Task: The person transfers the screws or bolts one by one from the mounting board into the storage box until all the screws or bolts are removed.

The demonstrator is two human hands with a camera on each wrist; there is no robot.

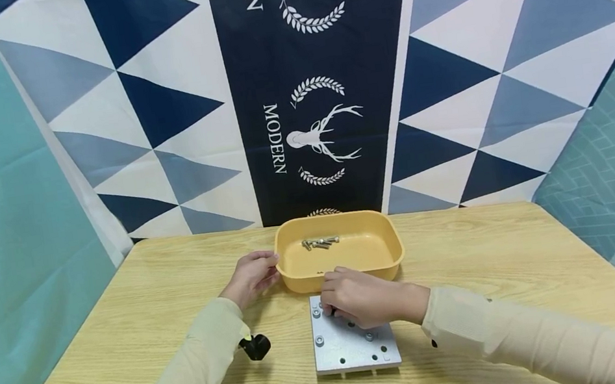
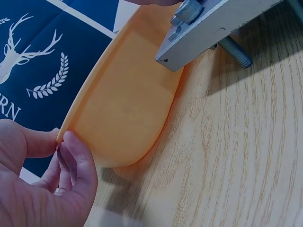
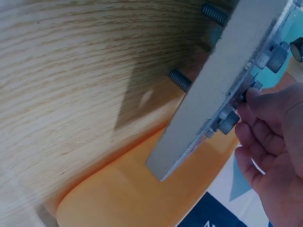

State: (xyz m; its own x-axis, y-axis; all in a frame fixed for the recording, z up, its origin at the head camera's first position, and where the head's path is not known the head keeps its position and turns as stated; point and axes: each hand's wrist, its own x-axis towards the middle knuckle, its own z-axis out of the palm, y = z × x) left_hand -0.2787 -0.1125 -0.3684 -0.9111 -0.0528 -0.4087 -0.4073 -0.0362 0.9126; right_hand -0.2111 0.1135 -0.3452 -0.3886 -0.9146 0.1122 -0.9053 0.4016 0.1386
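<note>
A silver metal plate (image 1: pixel 356 349) with holes stands raised on the table, and several socket-head bolts (image 1: pixel 319 341) sit in it. Bolt shanks (image 3: pixel 180 80) poke out of its underside. At the plate's far part, my right hand (image 1: pixel 357 296) has its thumb and fingertips curled together around what looks like a bolt, mostly hidden by the fingers. Behind the plate is a yellow plastic bin (image 1: pixel 365 262), with several loose bolts (image 1: pixel 320 243) on its floor. My left hand (image 2: pixel 52 175) pinches the bin's rim between thumb and fingers, at its left end.
Everything rests on a wood-grain table (image 1: pixel 487 252). A small black object (image 1: pixel 255 347) shows beside the left sleeve. A patterned cloth (image 1: pixel 177 105) hangs behind the table, with a teal sheet (image 1: pixel 9 214) on the left.
</note>
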